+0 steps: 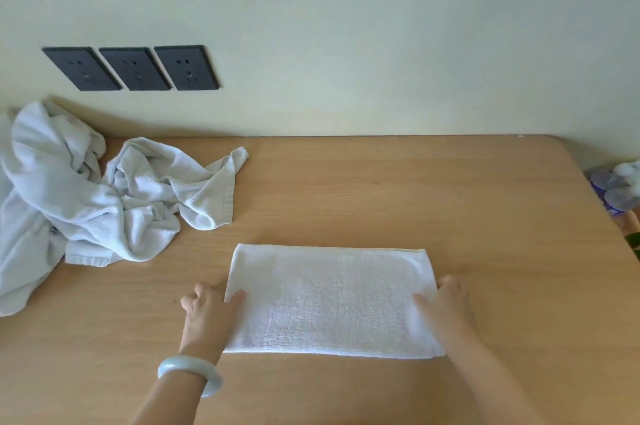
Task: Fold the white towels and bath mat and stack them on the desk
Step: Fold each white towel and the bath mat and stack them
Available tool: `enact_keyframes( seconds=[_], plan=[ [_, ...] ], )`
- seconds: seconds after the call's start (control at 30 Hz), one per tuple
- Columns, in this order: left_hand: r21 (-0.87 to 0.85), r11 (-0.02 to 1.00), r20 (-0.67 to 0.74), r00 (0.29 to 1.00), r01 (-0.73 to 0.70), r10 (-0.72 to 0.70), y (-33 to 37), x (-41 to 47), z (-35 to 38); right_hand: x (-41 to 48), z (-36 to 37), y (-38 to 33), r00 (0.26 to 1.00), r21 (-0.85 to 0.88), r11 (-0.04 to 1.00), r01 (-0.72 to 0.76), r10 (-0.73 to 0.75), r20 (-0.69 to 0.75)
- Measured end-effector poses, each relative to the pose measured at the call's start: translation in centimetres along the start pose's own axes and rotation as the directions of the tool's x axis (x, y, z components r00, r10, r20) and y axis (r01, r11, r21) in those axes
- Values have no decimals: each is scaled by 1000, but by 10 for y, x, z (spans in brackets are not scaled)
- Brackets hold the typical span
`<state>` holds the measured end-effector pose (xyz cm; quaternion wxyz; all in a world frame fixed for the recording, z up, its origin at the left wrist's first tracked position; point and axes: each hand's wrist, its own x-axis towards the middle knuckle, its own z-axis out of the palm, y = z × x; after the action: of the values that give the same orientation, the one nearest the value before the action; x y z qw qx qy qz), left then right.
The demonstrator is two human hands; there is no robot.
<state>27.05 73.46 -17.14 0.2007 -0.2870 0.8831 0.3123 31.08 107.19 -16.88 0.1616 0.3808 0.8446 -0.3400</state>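
1. One white towel [329, 300] lies flat on the desk [450, 199], near its front edge and in front of the person. It is folded to a neat oblong.
2. The left hand [207, 310] holds the towel's left short edge, thumb on top and fingers curled at the edge. The right hand [446, 303] holds the right short edge the same way. The hands are well apart, one at each end, and each appears to pinch the cloth.
3. Judgement: this towel is partly folded. From the grip on both ends, one more fold, end to end, seems likely.
4. A crumpled heap of white cloth [86, 196] sits at the desk's far left, well apart from the towel. Nothing in it is folded. Which piece is the bath mat cannot be told.
5. No stack is visible. Judgement: the task is at an early stage and most of the folding is left.
6. Surface: light wood, smooth, with a rounded far right corner.
7. Room: a pale wall [381, 26] behind the desk has three dark sockets [131, 68] in a row. Blurred purple objects [616, 189] lie beyond the right edge. A pale bangle [190, 372] is on the left wrist.
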Motion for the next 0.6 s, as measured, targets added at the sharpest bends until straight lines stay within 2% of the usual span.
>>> enact_keyframes(
  seconds=[0.1, 0.2, 0.43, 0.6],
  plan=[
    [-137, 988, 45, 997, 64, -58, 7, -8, -10, 2, -7, -7, 981, 270, 955, -119, 71, 181],
    [-166, 986, 96, 995, 15, 1, 6, -10, -21, -4, -20, -17, 949, 405, 905, -130, -5, 315],
    [-420, 898, 38, 986, -134, 165, -12, -14, -54, -31, -21, -55, 951, 495, 865, 78, -214, 224],
    [-549, 814, -36, 979, -189, 203, -43, -26, -114, -73, -1, -99, 932, 471, 852, 226, -330, 149]
  ],
)
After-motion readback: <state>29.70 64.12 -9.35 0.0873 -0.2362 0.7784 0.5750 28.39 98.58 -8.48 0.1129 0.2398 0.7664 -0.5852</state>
